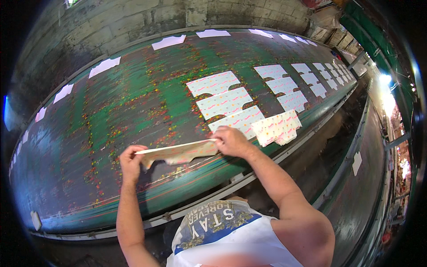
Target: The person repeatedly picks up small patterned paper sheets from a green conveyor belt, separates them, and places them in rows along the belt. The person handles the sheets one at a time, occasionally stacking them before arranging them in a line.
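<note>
Between my two hands a cut piece of pale printed fabric [180,152] is stretched sideways above the near edge of the long printing table. My left hand [131,159] pinches its left end, and my right hand [229,139] pinches its right end. The lower side of the piece hangs in a wavy edge. Just beyond my right hand, a column of printed fabric panels [224,100] lies flat on the table. A folded pile of similar printed fabric [276,127] rests to the right of that hand, partly over the table's near edge.
The green and dark table [133,107] is speckled with coloured paint. More printed panels [282,86] run off to the right, and white pieces [169,42] line the far edge. A block wall [147,20] stands behind. Another long table [356,196] is at the right.
</note>
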`<state>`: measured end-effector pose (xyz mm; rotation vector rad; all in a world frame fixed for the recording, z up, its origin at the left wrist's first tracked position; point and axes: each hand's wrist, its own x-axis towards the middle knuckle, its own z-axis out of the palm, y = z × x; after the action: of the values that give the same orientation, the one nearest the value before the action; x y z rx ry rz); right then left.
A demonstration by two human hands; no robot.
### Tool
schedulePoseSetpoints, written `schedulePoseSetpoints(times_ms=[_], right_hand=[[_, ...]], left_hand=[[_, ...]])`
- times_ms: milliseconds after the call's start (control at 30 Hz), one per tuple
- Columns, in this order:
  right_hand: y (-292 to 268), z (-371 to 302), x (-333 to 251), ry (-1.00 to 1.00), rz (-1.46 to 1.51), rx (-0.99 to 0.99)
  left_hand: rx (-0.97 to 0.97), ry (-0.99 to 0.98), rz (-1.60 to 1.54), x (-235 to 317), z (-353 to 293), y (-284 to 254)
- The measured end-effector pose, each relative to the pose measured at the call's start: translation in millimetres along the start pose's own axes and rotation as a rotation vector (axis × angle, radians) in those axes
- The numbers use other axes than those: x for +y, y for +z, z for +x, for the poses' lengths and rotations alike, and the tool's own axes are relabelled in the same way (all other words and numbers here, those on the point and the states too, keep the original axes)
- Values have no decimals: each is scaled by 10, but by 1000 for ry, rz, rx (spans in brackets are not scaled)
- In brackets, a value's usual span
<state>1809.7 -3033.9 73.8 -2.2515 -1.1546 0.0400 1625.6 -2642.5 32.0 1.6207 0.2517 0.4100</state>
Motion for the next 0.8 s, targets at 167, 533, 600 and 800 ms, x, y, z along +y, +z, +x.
schedulePoseSetpoints(times_ms=[167, 533, 600, 800], right_hand=[[-1048, -280, 1232, 368, 428, 47], [-1126, -133, 3101, 445, -102, -156], [-986, -103, 3239, 443, -114, -180], [-966, 46, 3345, 432, -62, -219]], left_hand=[[-100, -256, -216, 69, 53, 1612], [-75, -146, 363, -792, 623, 3183], [-44, -178, 405, -902, 710, 3165], [61, -309, 209, -1043, 772, 3117]])
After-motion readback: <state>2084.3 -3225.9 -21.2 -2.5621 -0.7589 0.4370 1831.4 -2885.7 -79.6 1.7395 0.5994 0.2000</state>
